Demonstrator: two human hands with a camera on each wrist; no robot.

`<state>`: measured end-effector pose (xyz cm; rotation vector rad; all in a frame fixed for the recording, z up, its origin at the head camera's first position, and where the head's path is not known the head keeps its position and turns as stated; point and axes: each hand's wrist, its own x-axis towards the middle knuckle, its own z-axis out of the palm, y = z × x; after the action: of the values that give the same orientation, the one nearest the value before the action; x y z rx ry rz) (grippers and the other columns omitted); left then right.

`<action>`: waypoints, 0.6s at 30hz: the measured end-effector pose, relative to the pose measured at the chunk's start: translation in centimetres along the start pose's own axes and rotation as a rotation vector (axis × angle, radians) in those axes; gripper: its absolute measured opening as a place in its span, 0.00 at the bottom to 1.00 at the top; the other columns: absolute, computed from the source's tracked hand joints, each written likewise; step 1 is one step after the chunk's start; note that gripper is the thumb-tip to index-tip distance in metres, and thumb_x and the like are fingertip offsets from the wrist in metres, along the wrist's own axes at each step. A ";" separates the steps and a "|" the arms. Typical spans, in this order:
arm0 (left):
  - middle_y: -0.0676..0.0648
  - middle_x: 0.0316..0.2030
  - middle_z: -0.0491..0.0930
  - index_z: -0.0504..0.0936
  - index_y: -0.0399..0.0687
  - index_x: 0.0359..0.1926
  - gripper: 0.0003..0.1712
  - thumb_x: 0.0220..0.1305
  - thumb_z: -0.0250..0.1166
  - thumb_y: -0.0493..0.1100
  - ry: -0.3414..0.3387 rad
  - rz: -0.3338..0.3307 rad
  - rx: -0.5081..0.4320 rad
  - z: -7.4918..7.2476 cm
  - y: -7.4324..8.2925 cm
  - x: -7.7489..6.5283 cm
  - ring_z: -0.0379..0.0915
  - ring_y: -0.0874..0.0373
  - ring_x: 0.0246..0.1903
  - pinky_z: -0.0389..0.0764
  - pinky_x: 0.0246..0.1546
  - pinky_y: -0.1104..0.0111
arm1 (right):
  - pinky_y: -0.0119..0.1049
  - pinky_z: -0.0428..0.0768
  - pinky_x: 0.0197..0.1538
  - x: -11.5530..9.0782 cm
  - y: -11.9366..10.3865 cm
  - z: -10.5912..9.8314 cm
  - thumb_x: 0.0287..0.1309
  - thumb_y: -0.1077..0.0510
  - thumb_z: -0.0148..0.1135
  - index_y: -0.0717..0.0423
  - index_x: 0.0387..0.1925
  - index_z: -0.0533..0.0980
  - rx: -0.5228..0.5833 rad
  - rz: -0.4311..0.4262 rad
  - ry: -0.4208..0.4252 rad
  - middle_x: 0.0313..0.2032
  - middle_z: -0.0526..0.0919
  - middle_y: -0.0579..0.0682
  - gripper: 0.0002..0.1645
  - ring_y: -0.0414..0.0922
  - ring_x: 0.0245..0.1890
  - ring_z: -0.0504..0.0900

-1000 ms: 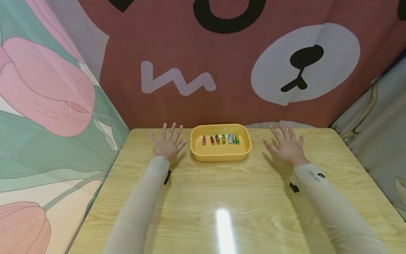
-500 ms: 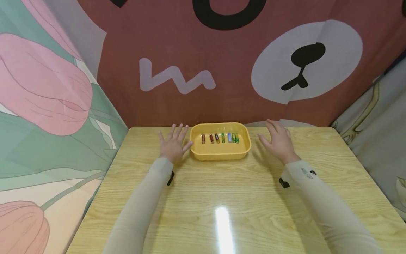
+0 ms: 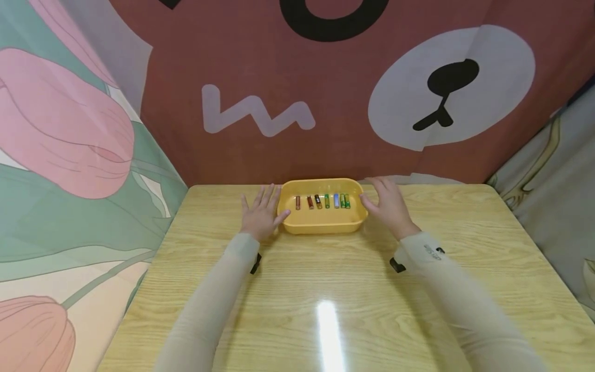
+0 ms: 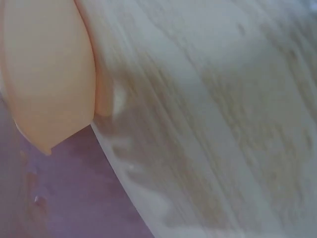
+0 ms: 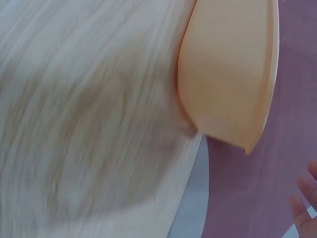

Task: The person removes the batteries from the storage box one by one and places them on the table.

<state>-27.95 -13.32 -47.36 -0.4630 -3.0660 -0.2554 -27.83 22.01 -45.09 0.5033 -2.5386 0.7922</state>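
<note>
A yellow plastic tray (image 3: 325,228) stands at the back of the table, with several small batteries lying side by side on its bottom: red-brown ones (image 3: 298,202), a black and gold one (image 3: 318,201), green ones (image 3: 327,201) and a blue one (image 3: 337,200). At the tray's left end is my left hand (image 3: 260,214), fingers spread and thumb over the rim. My right hand (image 3: 391,206) is at the right end, fingers extended and loosely bent, thumb at the rim. Both wrist views show the tray's outer wall (image 4: 47,69) close by; right fingertips (image 5: 306,191) enter the right wrist view's edge.
The wood-grain table (image 3: 297,289) ends just behind the tray, against a red-brown cloth (image 3: 260,160) with a cartoon print. Floral cloth (image 3: 69,206) hangs on the left and grey patterned cloth (image 3: 558,196) on the right.
Both hands have moved inward, from apart on either side to the two ends of the tray. The right fingers have drawn closer together. The tray and batteries keep their place.
</note>
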 end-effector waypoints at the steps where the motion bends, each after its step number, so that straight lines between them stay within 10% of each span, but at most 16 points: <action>1: 0.52 0.81 0.36 0.40 0.58 0.83 0.46 0.75 0.44 0.70 -0.006 -0.001 -0.008 0.1 0.0 0.0 0.29 0.50 0.80 0.25 0.70 0.33 | 0.61 0.67 0.66 0.0 -0.1 0.3 0.64 0.57 0.66 0.69 0.60 0.74 0.017 0.003 0.000 0.57 0.77 0.67 0.28 0.64 0.59 0.73; 18: 0.47 0.81 0.43 0.42 0.48 0.82 0.44 0.78 0.41 0.66 -0.066 0.025 0.000 0.5 0.1 0.6 0.35 0.55 0.79 0.35 0.74 0.37 | 0.53 0.79 0.57 1.5 -4.0 3.7 0.65 0.63 0.67 0.65 0.67 0.68 0.492 0.282 -0.062 0.56 0.78 0.64 0.31 0.57 0.54 0.78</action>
<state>-28.49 -12.92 -47.84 -0.5194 -3.1217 -0.2448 -28.38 16.40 -45.29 0.3200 -2.4936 1.5445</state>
